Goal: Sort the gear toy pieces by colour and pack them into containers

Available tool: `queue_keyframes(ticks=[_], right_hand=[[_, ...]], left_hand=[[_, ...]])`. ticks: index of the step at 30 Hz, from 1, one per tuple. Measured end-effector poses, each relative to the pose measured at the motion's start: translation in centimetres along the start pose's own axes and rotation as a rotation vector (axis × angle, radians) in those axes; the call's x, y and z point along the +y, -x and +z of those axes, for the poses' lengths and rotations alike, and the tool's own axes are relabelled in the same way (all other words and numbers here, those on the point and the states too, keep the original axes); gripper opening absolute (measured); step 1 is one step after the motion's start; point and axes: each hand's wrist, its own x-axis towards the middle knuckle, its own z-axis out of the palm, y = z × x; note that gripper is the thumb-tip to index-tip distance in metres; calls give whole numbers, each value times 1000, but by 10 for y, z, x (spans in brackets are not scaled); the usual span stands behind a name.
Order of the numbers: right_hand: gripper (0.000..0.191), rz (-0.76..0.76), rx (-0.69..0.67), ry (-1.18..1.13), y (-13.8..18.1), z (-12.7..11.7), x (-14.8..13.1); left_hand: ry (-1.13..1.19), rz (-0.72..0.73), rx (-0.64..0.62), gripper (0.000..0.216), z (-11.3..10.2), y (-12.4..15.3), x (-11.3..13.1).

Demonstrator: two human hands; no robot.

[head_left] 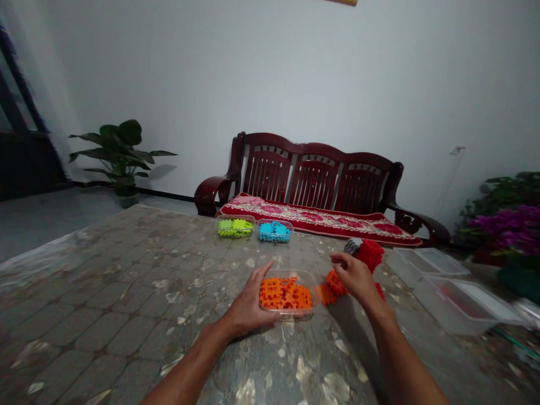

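My left hand [253, 301] is wrapped round the left side of a clear plastic container [314, 281], thumb along the near edge and fingers at the far left. Flat, notched orange building pieces [284, 292] lie inside it. To its right, my right hand [352, 273] is raised with its fingers curled together; whether something small is in them I cannot make out. Beside and partly behind that hand is an orange assembled block [336, 283]. A red assembled piece [371, 254] with a grey part [352, 246] shows just beyond, partly hidden by the hand.
Farther back on the table [139, 304] stand a container of yellow-green pieces [235, 226] and one of blue pieces [275, 231]. Clear plastic boxes [451, 304] lie at the right. Behind the table is a wooden bench [314, 169]; purple flowers [510, 228] stand far right.
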Motion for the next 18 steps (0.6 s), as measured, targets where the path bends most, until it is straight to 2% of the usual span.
queue_keyframes(ticks=[3,6,11,18], right_hand=[[37,110,-8,-40,2,3,37],[41,127,-72,1,5,6,54],[59,8,-106,159,12,6,43],[50,-8,-192,262,18,2,27]], left_hand=[[1,-18,-6,117,0,0,0],[-4,23,-5,114,0,-1,-5],[-25,31,-12,111,0,-2,-9],[-20,17,-14,111,0,-1,-5]])
